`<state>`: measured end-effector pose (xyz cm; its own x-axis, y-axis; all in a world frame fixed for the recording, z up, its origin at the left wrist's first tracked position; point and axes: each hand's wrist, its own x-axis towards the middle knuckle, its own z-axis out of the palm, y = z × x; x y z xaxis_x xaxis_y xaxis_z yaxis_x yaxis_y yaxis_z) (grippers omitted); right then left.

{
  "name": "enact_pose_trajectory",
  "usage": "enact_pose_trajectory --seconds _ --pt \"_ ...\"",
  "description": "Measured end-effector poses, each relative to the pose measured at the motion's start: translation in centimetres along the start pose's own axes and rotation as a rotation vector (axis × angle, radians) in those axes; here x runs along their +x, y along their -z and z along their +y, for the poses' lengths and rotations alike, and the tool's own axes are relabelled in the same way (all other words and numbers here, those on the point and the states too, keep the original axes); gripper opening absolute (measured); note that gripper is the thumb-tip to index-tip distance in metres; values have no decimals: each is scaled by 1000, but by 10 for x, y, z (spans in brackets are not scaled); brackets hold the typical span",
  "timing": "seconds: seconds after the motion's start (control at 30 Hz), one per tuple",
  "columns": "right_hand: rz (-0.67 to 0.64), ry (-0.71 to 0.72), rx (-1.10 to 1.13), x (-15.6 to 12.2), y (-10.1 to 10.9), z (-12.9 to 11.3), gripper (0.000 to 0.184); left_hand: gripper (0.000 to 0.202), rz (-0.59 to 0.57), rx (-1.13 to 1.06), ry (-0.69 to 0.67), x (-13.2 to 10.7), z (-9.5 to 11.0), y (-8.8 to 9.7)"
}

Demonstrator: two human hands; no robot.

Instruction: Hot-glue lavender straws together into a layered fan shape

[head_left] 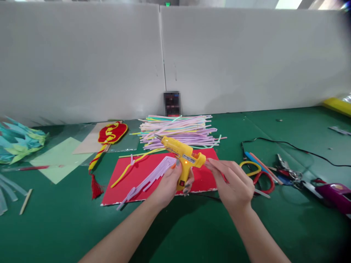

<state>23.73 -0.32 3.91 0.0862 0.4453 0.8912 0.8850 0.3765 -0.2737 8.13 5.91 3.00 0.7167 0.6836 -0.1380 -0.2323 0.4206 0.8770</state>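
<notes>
My left hand (170,182) is closed round the grip of a yellow hot glue gun (183,153), whose nozzle points up and to the left over a red sheet (137,175). My right hand (233,182) reaches to the back end of the gun, fingers pinched on a thin stick that I cannot make out well. A fan of lilac strips (153,175) lies on the red sheet beside the left hand, with a yellow strip (128,168) further left.
A pile of pastel strips (178,129) lies behind the red sheet. A red and yellow tasselled ornament (109,137) sits at left, teal paper leaves (16,140) at far left. Scissors (257,175), pliers (287,171), a purple tool (333,193) and a black cable (296,146) lie at right.
</notes>
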Motion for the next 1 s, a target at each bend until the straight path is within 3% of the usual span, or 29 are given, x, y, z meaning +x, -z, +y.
enact_pose_trajectory --seconds 0.27,0.73,1.0 --pt "-108 -20 4 1 0 3 21 52 5 79 -42 0 -5 6" --pt "-210 -114 26 -3 -2 5 8 52 12 196 -49 -2 5 -2" --pt "-317 -196 57 0 -2 4 19 52 21 217 -5 -1 5 0"
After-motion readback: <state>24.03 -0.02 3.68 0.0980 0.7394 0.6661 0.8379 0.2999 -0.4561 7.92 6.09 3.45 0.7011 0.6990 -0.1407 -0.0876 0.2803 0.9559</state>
